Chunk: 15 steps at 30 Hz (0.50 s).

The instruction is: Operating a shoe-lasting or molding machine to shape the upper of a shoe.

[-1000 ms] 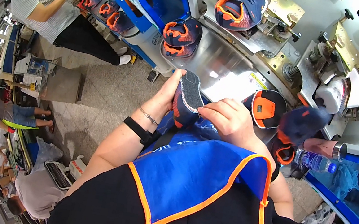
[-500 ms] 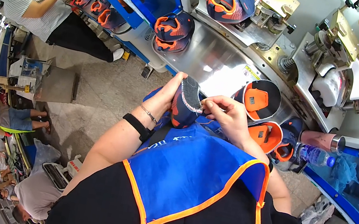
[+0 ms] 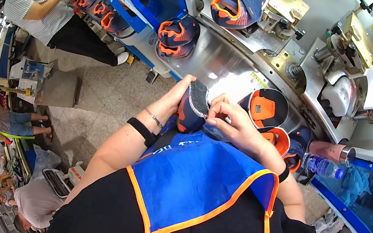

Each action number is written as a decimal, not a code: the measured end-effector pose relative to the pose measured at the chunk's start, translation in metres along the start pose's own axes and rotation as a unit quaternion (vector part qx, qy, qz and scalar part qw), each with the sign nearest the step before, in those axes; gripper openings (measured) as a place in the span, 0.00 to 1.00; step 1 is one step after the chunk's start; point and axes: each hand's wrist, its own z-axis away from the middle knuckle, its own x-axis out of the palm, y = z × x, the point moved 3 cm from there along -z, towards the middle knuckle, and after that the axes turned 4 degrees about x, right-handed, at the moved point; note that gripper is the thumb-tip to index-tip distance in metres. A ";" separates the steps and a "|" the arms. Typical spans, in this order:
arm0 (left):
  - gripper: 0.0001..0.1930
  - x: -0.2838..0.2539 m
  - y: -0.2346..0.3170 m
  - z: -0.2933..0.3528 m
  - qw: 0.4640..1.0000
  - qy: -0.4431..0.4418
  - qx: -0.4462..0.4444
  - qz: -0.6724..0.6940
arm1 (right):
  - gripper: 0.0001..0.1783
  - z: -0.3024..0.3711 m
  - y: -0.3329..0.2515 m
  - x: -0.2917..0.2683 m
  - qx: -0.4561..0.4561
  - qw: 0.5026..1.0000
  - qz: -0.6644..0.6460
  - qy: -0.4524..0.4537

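Observation:
My left hand [image 3: 175,95] is wrapped round the far-left side of a navy and orange shoe upper [image 3: 188,118]. The upper's grey underside, edged with white stitching, faces up. At the near right of that stitched edge, the thumb and finger of my right hand [image 3: 236,123] are pinched together. Whatever lies between these fingertips is too small to make out. Just right of my right hand, on the bench, are orange-lined shoe uppers [image 3: 261,111] and a navy shoe [image 3: 297,145].
Stacked navy-orange shoe uppers [image 3: 176,40] sit on the metal bench [image 3: 206,62]. Beyond it, a shoe upper [image 3: 235,9] rests on a press machine [image 3: 289,12]. A pink tumbler [image 3: 327,151] and a plastic bottle [image 3: 323,166] lie at the right. Another person [image 3: 41,6] stands far left.
My right hand's fingers have curled in more, and its fingertips sit slightly lower along the stitched edge. My left hand keeps its hold on the shoe upper.

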 end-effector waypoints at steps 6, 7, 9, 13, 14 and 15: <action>0.22 -0.006 0.001 -0.005 1.000 -0.014 -0.007 0.002 | 0.15 0.013 0.007 -0.023 0.191 0.824 -0.531 -0.056; 0.22 -0.005 0.004 -0.002 1.000 -0.013 -0.004 -0.004 | 0.15 0.012 0.006 -0.029 0.151 0.816 -0.558 -0.022; 0.22 -0.006 0.005 -0.002 1.000 -0.011 0.000 -0.011 | 0.14 0.010 -0.004 -0.038 0.146 0.822 -0.551 0.021; 0.21 -0.011 0.007 -0.005 0.999 -0.033 0.016 -0.002 | 0.13 0.014 -0.029 -0.057 0.096 0.785 -0.609 0.048; 0.21 -0.013 0.008 -0.004 0.999 -0.031 0.027 -0.005 | 0.10 0.019 -0.043 -0.072 0.040 0.761 -0.643 0.078; 0.21 -0.016 0.010 -0.001 0.999 -0.028 0.030 -0.002 | 0.09 0.032 -0.055 -0.093 0.014 0.728 -0.679 0.092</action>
